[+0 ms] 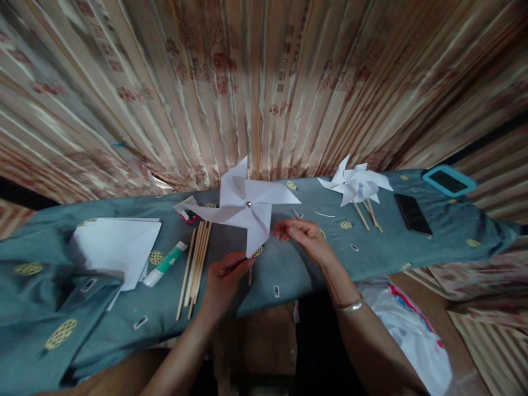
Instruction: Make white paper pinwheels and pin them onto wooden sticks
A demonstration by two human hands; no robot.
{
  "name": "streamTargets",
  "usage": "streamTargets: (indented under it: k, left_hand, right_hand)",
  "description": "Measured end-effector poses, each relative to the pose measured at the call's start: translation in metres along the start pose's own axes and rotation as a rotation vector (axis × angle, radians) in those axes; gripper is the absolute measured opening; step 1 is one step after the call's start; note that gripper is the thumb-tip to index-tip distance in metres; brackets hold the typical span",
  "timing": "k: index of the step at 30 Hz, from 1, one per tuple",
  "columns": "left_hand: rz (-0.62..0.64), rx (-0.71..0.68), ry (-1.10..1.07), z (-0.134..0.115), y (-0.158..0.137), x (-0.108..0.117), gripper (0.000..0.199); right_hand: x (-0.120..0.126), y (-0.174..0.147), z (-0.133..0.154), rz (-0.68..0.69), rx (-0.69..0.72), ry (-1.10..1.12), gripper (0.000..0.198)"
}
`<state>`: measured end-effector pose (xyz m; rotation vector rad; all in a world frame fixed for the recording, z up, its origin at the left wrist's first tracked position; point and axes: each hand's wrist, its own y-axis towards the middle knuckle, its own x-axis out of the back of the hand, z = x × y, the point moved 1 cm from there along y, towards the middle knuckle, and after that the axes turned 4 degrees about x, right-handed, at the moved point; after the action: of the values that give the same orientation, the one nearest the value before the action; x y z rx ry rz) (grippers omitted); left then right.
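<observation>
A white paper pinwheel with a shiny round pin at its centre stands upright before me. My left hand is closed around its thin wooden stick, just under the lowest blade. Most of that stick is hidden behind the paper and my fingers. To the right of the blades hovers my right hand, its fingers loosely bent and apart, with nothing visible in them. It looks close to one blade, but I cannot tell if it touches. Left of the pinwheel lie several wooden sticks.
Finished pinwheels lie at the back right, near a black phone and a blue-framed device. White paper sheets, a green glue stick and a small red box lie left. A pleated curtain hangs behind the cloth-covered table.
</observation>
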<state>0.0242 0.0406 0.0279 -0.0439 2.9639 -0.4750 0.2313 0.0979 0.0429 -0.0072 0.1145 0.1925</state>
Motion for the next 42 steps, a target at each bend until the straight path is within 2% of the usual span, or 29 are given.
streamTargets:
  k: [1,3,8,12,16,26,31,34,42]
  left_hand:
    - [0.013,0.011,0.032,0.0,-0.001,0.0,0.024]
    - [0.04,0.019,0.087,0.002,-0.003,0.001,0.022]
    - [0.093,0.02,0.18,0.006,-0.005,0.001,0.022]
    - [0.074,0.025,0.186,0.005,-0.003,-0.001,0.023]
    - [0.053,0.008,0.156,0.004,-0.002,-0.002,0.021]
    - [-0.009,-0.007,0.096,0.016,0.003,0.002,0.023]
    - [-0.022,0.001,0.089,0.014,0.003,0.003,0.023]
    - [-0.007,0.015,0.065,0.011,0.002,0.002,0.027]
    - [-0.021,-0.002,0.137,0.007,0.001,0.002,0.022]
  right_hand:
    - [0.01,0.003,0.004,-0.121,0.051,0.069,0.044]
    - [0.023,0.008,0.01,-0.247,0.107,0.194,0.05]
    - [0.024,0.012,0.012,-0.277,0.103,0.239,0.039]
    - [0.016,0.01,0.011,-0.331,0.05,0.271,0.034]
    - [0.013,0.007,0.011,-0.298,-0.006,0.263,0.034]
    - [0.002,0.0,0.008,-0.19,-0.065,0.183,0.034]
    - [-0.001,-0.002,0.006,-0.122,-0.071,0.157,0.032]
    - [0.002,-0.002,0.006,-0.12,-0.051,0.154,0.033]
    - [0.011,-0.001,0.008,-0.168,-0.06,0.283,0.034]
